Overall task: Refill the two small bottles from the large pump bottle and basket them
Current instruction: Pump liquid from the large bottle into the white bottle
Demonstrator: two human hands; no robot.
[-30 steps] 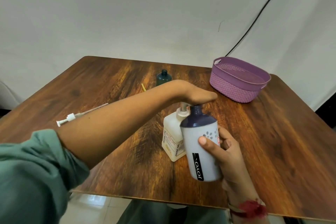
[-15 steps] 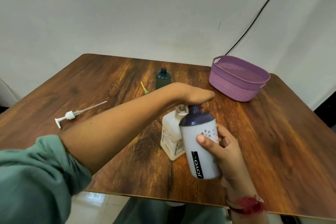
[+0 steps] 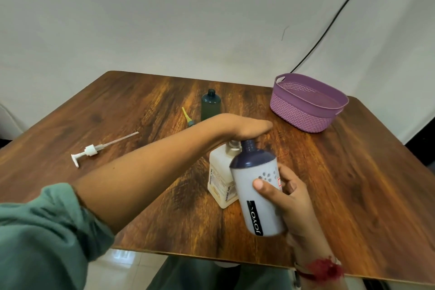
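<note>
**A:** Where is the JOYO bottle (image 3: 256,198) now?

**B:** Centre-right of the frame. Your right hand (image 3: 292,198) is wrapped around it, and its open neck leans to the cream pump bottle (image 3: 220,179).

**A:** And my left hand (image 3: 244,126)?

**B:** It lies flat, fingers straight, on the pump head (image 3: 233,146). Please press slowly and hold the neck close under it.

Your cream pump bottle (image 3: 220,181) stands upright, its pump head under your flat left hand (image 3: 244,125). Your right hand (image 3: 289,193) grips the white, navy-shouldered JOYO bottle (image 3: 256,202), which is uncapped and tilted with its neck at the pump spout. The dark teal bottle (image 3: 211,107) stands uncapped farther back. The purple basket (image 3: 303,115) sits far right.
</note>
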